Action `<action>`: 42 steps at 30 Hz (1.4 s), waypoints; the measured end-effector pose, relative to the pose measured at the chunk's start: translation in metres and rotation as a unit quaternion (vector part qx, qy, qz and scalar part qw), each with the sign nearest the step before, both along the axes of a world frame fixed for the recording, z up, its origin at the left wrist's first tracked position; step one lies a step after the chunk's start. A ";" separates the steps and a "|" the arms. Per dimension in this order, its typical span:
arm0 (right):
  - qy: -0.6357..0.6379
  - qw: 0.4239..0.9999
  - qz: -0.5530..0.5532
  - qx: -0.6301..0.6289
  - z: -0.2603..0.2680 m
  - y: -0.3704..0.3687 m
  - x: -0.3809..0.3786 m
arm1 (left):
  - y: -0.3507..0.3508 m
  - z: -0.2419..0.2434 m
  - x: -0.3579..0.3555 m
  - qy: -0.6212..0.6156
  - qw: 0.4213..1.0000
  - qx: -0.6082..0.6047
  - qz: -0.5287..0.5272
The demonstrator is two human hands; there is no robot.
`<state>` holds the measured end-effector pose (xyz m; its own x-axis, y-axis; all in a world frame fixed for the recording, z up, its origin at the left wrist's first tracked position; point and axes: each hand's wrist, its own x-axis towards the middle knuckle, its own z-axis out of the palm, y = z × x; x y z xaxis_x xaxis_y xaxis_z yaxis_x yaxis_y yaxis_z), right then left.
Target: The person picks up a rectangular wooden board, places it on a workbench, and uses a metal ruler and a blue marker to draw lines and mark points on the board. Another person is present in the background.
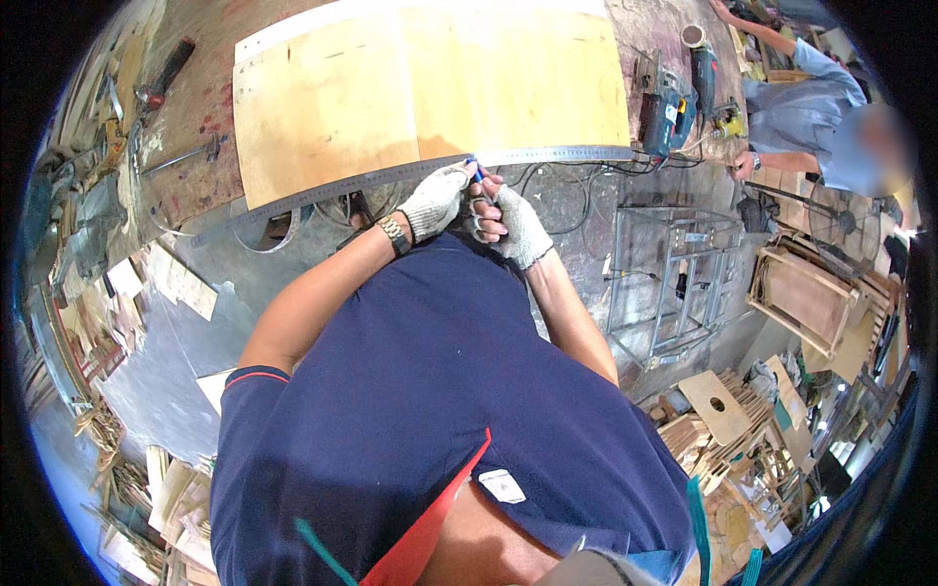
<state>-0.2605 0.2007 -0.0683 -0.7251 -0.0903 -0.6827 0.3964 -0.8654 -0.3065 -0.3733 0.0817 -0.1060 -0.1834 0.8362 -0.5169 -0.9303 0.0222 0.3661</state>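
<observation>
A pale plywood board [330, 110] lies on the worn workbench, with a long steel ruler [564, 154] along its near edge. My left hand [434, 201], in a white knit glove with bare fingertips, reaches the ruler near its middle. Its fingertips meet beside the tip of a blue pen [478, 176]; whether they pinch the pen or the ruler is unclear. My right hand [516, 223], gloved the same way, holds the pen with its fingers curled in. Both hands are close together at the board's near edge, in front of my dark blue shirt.
A jigsaw [665, 113] and an angle grinder [703, 77] sit right of the board, cables trailing below. Left are a hammer [183, 155] and a black-handled tool [168, 73]. A co-worker [791, 110] stands at right. A metal frame [674, 278] and wood scraps [718, 417] occupy the floor.
</observation>
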 end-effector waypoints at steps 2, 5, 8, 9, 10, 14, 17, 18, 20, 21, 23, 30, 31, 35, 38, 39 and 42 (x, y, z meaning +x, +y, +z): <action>-0.010 1.000 0.008 -0.019 -0.010 -0.006 0.004 | -0.001 -0.002 0.004 0.074 0.995 -0.063 -0.003; -0.029 0.972 0.093 0.213 -0.005 -0.017 0.001 | -0.004 -0.018 0.002 0.133 0.978 -0.140 0.081; 0.032 0.855 0.174 0.488 0.001 -0.015 0.014 | -0.011 -0.041 -0.035 0.098 0.948 -0.221 0.206; 0.045 0.804 0.185 0.563 0.003 -0.010 0.019 | -0.019 -0.042 -0.045 0.129 0.947 -0.194 0.221; -0.011 0.820 0.157 0.550 0.013 -0.005 0.024 | -0.023 -0.029 -0.046 0.239 0.928 -0.216 0.187; -0.071 0.774 -0.048 0.627 -0.003 0.028 0.044 | -0.047 -0.008 -0.036 0.702 0.662 -0.260 -0.036; -0.038 0.815 -0.105 0.569 0.015 0.066 0.044 | -0.056 -0.016 -0.028 0.791 0.537 -0.248 -0.156; -0.019 0.821 -0.138 0.554 0.022 0.074 0.040 | -0.054 -0.012 -0.029 0.800 0.518 -0.230 -0.196; 0.050 0.851 -0.197 0.485 0.029 0.092 0.033 | -0.051 -0.011 -0.027 0.827 0.483 -0.201 -0.205; 0.063 0.839 -0.197 0.503 0.030 0.093 0.026 | -0.050 -0.012 -0.027 0.840 0.465 -0.183 -0.210; 0.088 0.816 -0.193 0.537 0.033 0.097 0.010 | -0.046 -0.015 -0.025 0.852 0.440 -0.183 -0.215; 0.103 0.832 -0.071 0.541 -0.029 0.101 -0.031 | -0.045 -0.021 -0.025 0.860 0.420 -0.176 -0.230; 0.118 0.828 -0.044 0.546 -0.036 0.099 -0.035 | -0.045 -0.021 -0.025 0.860 0.420 -0.174 -0.231; 0.109 0.852 0.027 0.512 -0.077 0.101 -0.043 | -0.044 -0.015 -0.027 0.853 0.424 -0.166 -0.256; 0.105 0.865 0.009 0.491 -0.074 0.096 -0.051 | -0.047 -0.017 -0.026 0.849 0.424 -0.175 -0.264; 0.107 0.868 0.003 0.484 -0.076 0.098 -0.051 | -0.047 -0.016 -0.026 0.848 0.425 -0.175 -0.265; 0.092 0.817 0.055 0.567 -0.083 0.102 -0.049 | -0.047 -0.013 -0.026 0.844 0.427 -0.176 -0.271</action>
